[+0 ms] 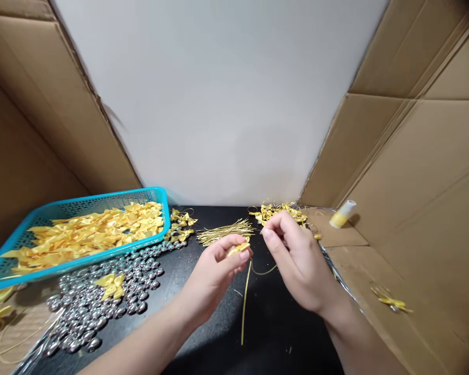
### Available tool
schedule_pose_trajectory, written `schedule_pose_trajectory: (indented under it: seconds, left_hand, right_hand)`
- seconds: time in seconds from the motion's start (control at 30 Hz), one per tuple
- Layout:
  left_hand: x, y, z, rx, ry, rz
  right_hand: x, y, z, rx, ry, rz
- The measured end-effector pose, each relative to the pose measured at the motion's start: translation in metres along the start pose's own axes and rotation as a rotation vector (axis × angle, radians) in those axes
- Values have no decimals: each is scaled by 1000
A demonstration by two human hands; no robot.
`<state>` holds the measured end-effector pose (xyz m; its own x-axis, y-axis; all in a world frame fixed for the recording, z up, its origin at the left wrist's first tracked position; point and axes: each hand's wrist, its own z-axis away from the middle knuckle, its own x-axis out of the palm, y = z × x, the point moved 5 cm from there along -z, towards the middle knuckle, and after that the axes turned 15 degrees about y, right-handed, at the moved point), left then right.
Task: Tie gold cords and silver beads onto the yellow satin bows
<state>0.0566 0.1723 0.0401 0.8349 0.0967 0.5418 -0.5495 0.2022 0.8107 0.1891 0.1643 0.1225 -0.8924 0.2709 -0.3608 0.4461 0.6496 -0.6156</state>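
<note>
My left hand [219, 276] is closed in a pinch around a small yellow ribbon bow [240, 248], partly covered by the fingers. From below it a thin gold cord [245, 307] hangs down over the black tabletop [281, 333], and a thinner loop of cord curves across toward my right hand [297, 260]. That hand is raised to the right of the bow, thumb and forefinger pressed together; what lies between the tips is too small to make out. Just beyond both hands are a bundle of cut gold cords [224, 232] and a pile of corded yellow bows [279, 212].
A turquoise basket [166, 208] of yellow ribbon bows stands at the left. Before it spread many shiny silver beads [133, 281], with one yellow bow [111, 286] on top. On the right cardboard are a white-and-yellow spool [343, 214] and a corded bow [393, 302]. Cardboard walls flank the table.
</note>
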Motion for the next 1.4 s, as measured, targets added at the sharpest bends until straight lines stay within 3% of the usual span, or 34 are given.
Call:
schedule_pose_trajectory:
  seconds: [0.17,0.33,0.6,0.83,1.0,1.4]
  left_hand:
    - [2,3,5,-22,14,15]
    - [1,8,7,22,27,-23]
    - [-2,20,17,310,71,-186]
    - [1,38,20,584,138,-465]
    - [-1,41,20,613,193,-525]
    - [-1,49,32,732,311,-411]
  right_hand:
    - [-2,-1,1,-44,46,-35]
    - [9,-3,5,-100,5,-99]
    - [25,1,13,-64,-112,-31]
    - [19,-8,10,-125,-50,-9]
    - [21,-6,13,-85,-75,26]
    - [22,-6,13,-90,-55,60]
